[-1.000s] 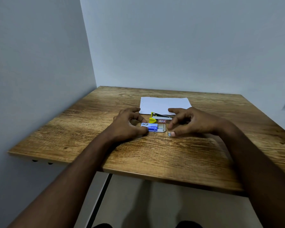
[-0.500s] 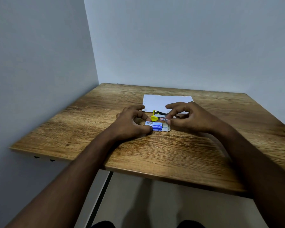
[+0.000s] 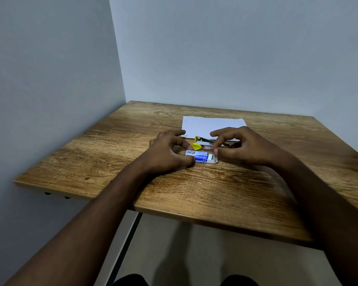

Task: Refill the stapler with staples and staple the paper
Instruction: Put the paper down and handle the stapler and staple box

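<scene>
A small blue and white staple box (image 3: 198, 157) lies on the wooden table (image 3: 194, 188), its right end open with a white tray showing. My left hand (image 3: 167, 154) pins the box's left end with thumb and fingers. My right hand (image 3: 243, 147) pinches at the box's open right end with thumb and forefinger. Just behind the box lies a yellow and black stapler (image 3: 203, 142), opened up, partly hidden by my right fingers. A white sheet of paper (image 3: 211, 124) lies flat behind the stapler.
The table stands in a corner, with a wall (image 3: 50, 79) close on the left and another behind. The table's front edge (image 3: 215, 218) is near my body, with the floor below it.
My right hand has shifted from the table just right of the box up to the box's open end. My left hand has stayed on the box.
</scene>
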